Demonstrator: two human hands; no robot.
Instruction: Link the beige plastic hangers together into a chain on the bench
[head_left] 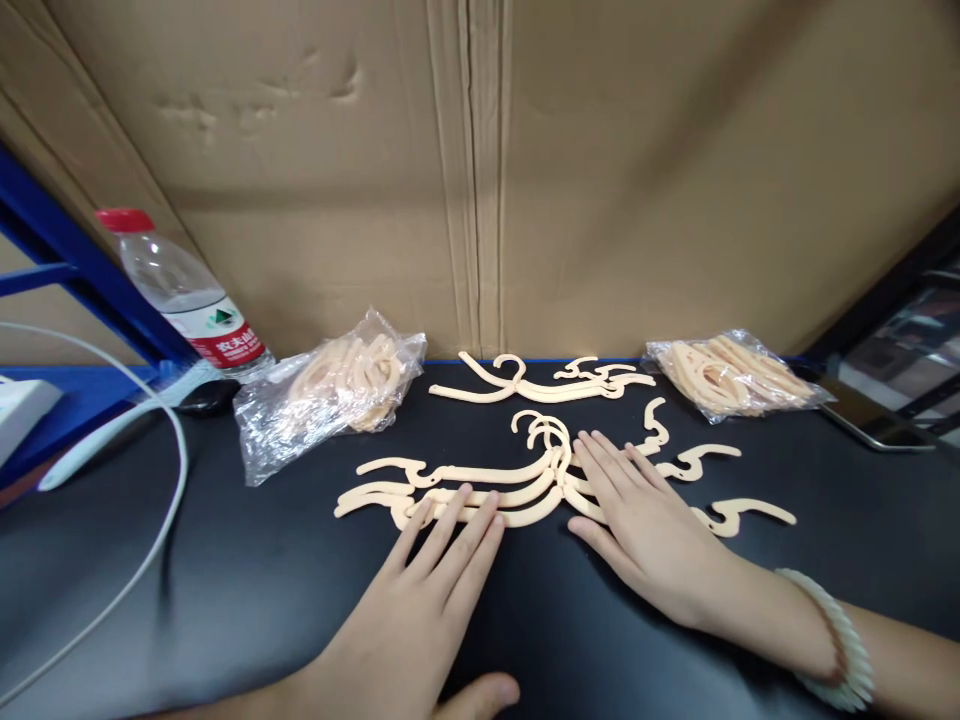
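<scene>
Several cream folding hangers (495, 475) lie stacked in a fan on the black table, their hooks together near the middle and their arm ends unfolded outward. My left hand (431, 590) rests with spread fingers on the left arms of the nearest hangers. Over the right arms lies my right hand (649, 530), flat, fingers stretched and thumb apart, covering part of them. Neither hand grips anything. Behind the stack, more cream hangers (525, 388) lie on the table, with one hook showing and the right ends partly folded.
Clear plastic bags of hangers stand left (337, 380) and right (735, 375). A red-capped water bottle (187, 290) leans at the back left, near a white cable (184, 470). A phone (874, 415) lies at right. Cardboard (637, 180) walls the back.
</scene>
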